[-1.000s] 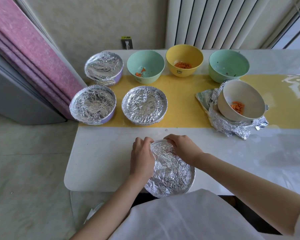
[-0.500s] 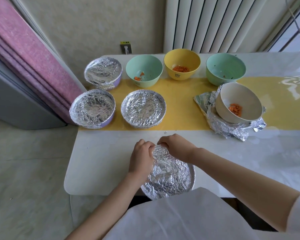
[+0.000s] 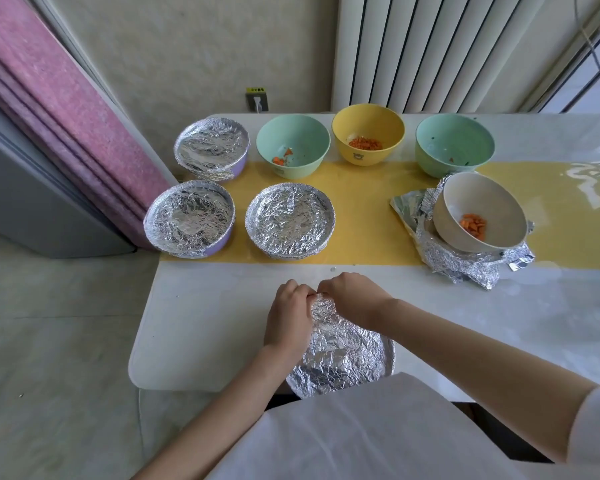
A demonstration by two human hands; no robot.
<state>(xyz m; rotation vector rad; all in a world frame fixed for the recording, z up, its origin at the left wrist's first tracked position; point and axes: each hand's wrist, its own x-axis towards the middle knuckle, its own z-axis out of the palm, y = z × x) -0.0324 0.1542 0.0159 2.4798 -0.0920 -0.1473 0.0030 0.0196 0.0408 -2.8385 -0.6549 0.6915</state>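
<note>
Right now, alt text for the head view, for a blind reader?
The left hand and right hand grip the far rim of a foil-covered bowl at the near table edge. Beyond stand three foil-covered bowls, three open bowls, and a beige bowl of carrot pieces tilted on crumpled foil.

A round foil-covered bowl (image 3: 343, 358) sits at the near edge of the white table (image 3: 201, 323), with the left hand (image 3: 288, 317) and right hand (image 3: 354, 299) gripping its far rim. Behind it, on the yellow runner (image 3: 361, 216), stands a second foil-wrapped bowl (image 3: 290, 220). Right of that is a cream bowl (image 3: 478, 213) on crumpled foil (image 3: 465, 268).
</note>
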